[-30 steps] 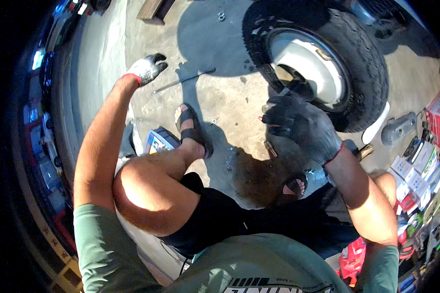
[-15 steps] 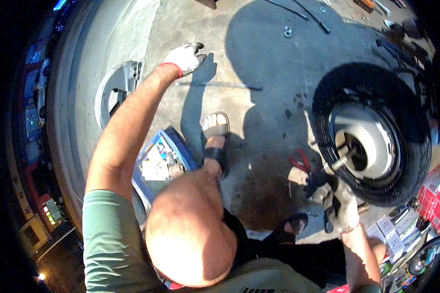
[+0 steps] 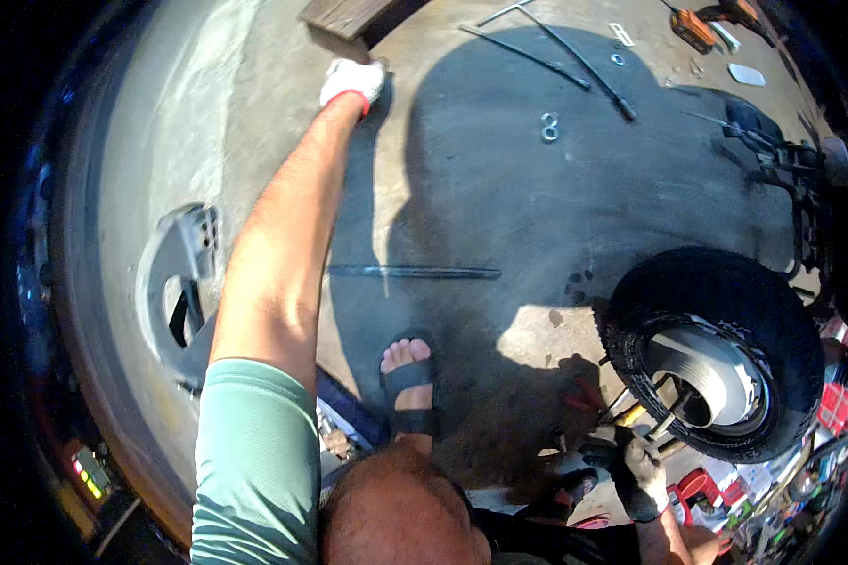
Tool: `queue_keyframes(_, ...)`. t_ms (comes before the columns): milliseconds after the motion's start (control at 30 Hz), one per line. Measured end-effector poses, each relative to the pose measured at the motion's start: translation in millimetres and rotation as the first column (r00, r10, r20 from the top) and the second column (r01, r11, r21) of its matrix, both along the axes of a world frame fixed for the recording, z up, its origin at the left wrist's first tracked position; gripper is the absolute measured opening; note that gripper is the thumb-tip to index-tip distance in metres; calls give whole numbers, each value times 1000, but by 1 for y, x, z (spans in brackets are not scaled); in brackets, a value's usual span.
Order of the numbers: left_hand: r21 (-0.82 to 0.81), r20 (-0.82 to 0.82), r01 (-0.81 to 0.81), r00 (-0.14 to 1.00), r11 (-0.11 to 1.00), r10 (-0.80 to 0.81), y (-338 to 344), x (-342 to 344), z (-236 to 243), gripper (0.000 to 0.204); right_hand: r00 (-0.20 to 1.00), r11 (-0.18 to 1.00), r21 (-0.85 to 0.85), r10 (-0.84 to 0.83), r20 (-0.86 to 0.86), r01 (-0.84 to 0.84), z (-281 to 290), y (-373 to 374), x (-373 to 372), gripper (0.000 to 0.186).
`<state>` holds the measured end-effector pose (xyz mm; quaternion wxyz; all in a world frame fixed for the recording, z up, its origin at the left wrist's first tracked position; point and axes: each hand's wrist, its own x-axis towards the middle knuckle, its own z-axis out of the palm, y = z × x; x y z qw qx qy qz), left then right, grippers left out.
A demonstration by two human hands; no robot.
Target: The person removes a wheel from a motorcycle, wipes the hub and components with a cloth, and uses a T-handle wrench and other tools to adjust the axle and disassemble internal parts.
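Note:
My left hand (image 3: 353,85), in a white glove with a red cuff and grey fingertips, is at the near end of a brown wooden beam (image 3: 363,21). Its fingers are curled against that end and partly hidden. At the lower right, my gloved right hand (image 3: 639,473) is closed beside the wheel (image 3: 716,348), a black tyre on a pale rim. What it grips is hidden. A pale rod-like handle (image 3: 664,426) juts from the hub close to its fingers. Red-handled pliers (image 3: 584,395) lie in shadow just beyond this hand.
A long metal bar (image 3: 415,272) crosses the floor ahead of my sandalled foot (image 3: 409,377). Farther lie a T-handled bar (image 3: 579,61), metal rings (image 3: 549,127) and an orange-black power tool (image 3: 693,30). A grey curved cover (image 3: 174,292) and blue bin (image 3: 353,410) are left; clutter (image 3: 773,494) lies right.
My left hand has reached farther forward, up to the wooden beam. The view has tilted forward, bringing more of the beam into sight. My right hand stays beside the wheel.

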<state>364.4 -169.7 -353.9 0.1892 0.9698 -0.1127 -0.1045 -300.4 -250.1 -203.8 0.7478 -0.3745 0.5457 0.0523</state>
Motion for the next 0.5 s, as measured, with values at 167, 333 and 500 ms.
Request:
queue_keyframes(167,-42,77,-197,977,979,200,-22,42,-29,77,980,988,-34,142,-141,-148,-4,7,18,41)
queue_keyframes(333,-13,134,-245,960,969,244,-23,76,-37,76,922,935,-100,312,-228,-341,2,12,34,41)
queue_keyframes(500,-2,137,-260,956,966,258,14,100,-39,68,874,891,-91,409,-262,-444,8,8,47,37)
